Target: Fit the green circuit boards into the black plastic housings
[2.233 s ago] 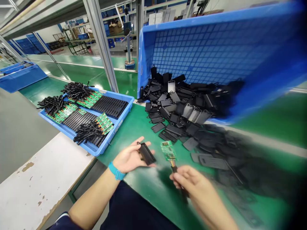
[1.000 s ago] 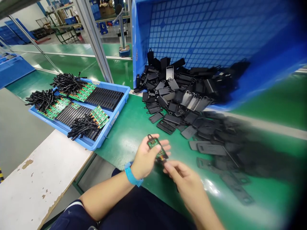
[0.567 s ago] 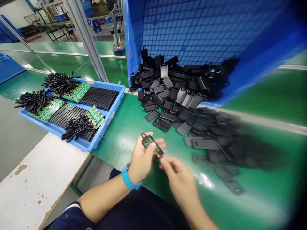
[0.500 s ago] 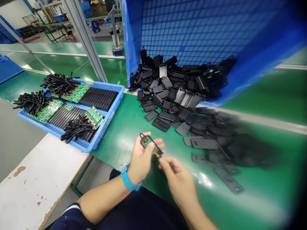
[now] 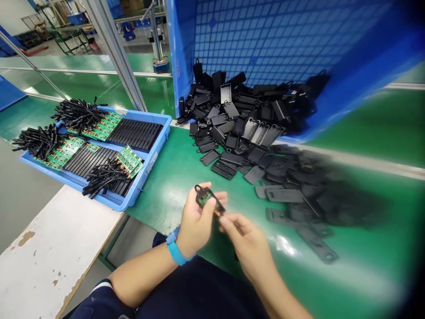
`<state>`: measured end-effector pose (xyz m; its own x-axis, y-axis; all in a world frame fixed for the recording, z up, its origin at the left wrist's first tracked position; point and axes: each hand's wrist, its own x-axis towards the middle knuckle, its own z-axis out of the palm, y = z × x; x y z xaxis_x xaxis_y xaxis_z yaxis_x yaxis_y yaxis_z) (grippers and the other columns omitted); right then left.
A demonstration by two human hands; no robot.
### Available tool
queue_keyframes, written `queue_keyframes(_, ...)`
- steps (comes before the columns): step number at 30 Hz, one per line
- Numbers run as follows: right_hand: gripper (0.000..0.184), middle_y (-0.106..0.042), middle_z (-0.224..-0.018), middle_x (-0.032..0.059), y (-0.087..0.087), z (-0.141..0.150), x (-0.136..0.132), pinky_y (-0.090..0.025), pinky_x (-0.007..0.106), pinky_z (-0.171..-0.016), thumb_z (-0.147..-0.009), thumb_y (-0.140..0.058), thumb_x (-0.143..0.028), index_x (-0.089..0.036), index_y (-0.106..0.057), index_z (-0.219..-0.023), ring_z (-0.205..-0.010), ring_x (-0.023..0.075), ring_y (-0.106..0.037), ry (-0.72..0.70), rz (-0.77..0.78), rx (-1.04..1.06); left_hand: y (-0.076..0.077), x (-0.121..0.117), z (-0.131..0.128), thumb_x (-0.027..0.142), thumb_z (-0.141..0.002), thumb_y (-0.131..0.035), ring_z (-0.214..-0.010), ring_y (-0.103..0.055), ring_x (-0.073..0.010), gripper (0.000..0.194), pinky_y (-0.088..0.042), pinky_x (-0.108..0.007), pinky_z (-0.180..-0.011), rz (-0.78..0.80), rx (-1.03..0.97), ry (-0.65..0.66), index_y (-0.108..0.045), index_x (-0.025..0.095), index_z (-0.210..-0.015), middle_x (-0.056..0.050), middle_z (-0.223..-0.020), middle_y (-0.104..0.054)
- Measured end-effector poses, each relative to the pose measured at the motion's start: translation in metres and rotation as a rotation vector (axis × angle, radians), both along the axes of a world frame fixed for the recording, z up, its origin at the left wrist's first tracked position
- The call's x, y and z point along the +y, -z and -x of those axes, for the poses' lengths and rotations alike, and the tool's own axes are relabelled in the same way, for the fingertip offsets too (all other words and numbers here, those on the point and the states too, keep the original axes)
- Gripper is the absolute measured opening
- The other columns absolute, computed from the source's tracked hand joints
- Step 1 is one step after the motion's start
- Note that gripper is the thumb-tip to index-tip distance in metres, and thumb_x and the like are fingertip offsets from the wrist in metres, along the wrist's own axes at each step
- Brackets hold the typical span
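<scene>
Head view: hands close together, just above the green counter (image 5: 166, 208). Left hand (image 5: 195, 221), with one blue wristband (image 5: 175, 250), clamped on a single black plastic casing (image 5: 203, 195), one green circuit board (image 5: 206, 198) seated inside, coloured wires (image 5: 218, 212) at the lower end. Right hand (image 5: 247, 248) at that end, fingertips reaching in, grip unclear. Beyond: one tilted blue crate (image 5: 181, 57), a heap of black casings (image 5: 232, 124) too many to count, one blue tray (image 5: 162, 128), three bundles of black cables (image 5: 106, 181), three clusters of green boards (image 5: 129, 161).
</scene>
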<state>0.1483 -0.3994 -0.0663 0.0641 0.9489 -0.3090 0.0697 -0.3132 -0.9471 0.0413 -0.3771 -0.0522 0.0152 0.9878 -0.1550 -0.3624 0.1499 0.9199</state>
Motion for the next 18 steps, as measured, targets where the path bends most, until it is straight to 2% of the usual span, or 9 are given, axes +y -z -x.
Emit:
queue_keyframes(12,0.023,-0.058,-0.056,-0.0005,0.006,0.009,0.018,-0.039,0.023,-0.051,-0.075,-0.055,-0.036,-0.017,-0.056,-0.061,-0.052,0.0122,-0.05,-0.174,-0.051,-0.047,-0.003,0.001,0.011,0.029,-0.082,-0.05,-0.097,-0.058,-0.0199,0.034,-0.047,-0.035,-0.083,-0.035,0.106,-0.05,-0.043,0.021,-0.114,-0.009,-0.105,-0.062)
queue_keyframes(14,0.024,-0.062,-0.06,0.0002,0.008,0.006,0.027,-0.042,0.023,-0.053,-0.08,-0.051,-0.034,-0.018,-0.058,-0.063,-0.054,0.0129,-0.054,-0.31,-0.195,-0.207,0.0,0.006,0.017,0.03,-0.081,-0.052,-0.091,-0.06,-0.0196,0.036,-0.049,-0.034,-0.078,0.021,0.048,-0.085,-0.043,0.019,-0.114,-0.01,-0.1,-0.063)
queue_keyframes(16,0.022,-0.065,-0.071,0.0018,0.013,-0.002,0.044,-0.045,0.025,-0.062,-0.084,-0.047,-0.031,-0.019,-0.061,-0.071,-0.066,0.0152,-0.058,-0.406,-0.459,-0.507,0.003,0.014,0.026,0.035,-0.08,-0.052,-0.082,-0.063,-0.0192,0.035,-0.051,-0.032,-0.069,0.098,-0.034,-0.148,-0.044,0.018,-0.11,-0.009,-0.093,-0.065)
queue_keyframes(18,0.019,-0.065,-0.088,0.0069,0.019,-0.015,0.069,-0.044,0.033,-0.076,-0.084,-0.047,-0.029,-0.019,-0.063,-0.085,-0.084,0.0209,-0.057,-0.371,-0.679,-0.79,0.006,0.025,0.037,0.04,-0.08,-0.049,-0.068,-0.063,-0.0168,0.035,-0.051,-0.028,-0.056,0.164,-0.087,-0.198,-0.043,0.019,-0.107,-0.007,-0.085,-0.065)
